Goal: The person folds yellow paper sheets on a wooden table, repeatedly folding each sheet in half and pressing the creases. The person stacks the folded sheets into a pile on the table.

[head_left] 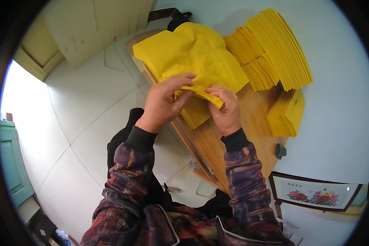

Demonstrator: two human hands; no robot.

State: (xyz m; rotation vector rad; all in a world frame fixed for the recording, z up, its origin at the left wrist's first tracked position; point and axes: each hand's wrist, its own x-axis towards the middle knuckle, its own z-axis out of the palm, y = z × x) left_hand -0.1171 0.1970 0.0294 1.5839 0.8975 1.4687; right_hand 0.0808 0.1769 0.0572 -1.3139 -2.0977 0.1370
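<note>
Left grip: the left hand (164, 102) is closed on a fold of the yellow paper sheet (192, 53), thumb and fingers pinching its near edge.
Right grip: the right hand (225, 108) is closed on the same fold, just beside the left hand, fingertips (215, 91) curled over the crease.
Sheet: the yellow paper sheet is crumpled and loose, lifted at the near edge, the rest lying over the tabletop (254, 119) beyond the hands.
Under the sheet: a flat pile of yellow sheets (194, 115) lies on the tabletop, just below the hands.
Stacks: a fanned stack of folded yellow paper (274, 49) rests on the tabletop, right of the sheet; a smaller stack (286, 115) sits nearer, at the tabletop's right edge.
Sleeves: patterned dark sleeves (242, 180) come up from below.
Beyond the tabletop: a tiled floor (82, 110) to its left; a framed flower picture (313, 192) to its lower right.
</note>
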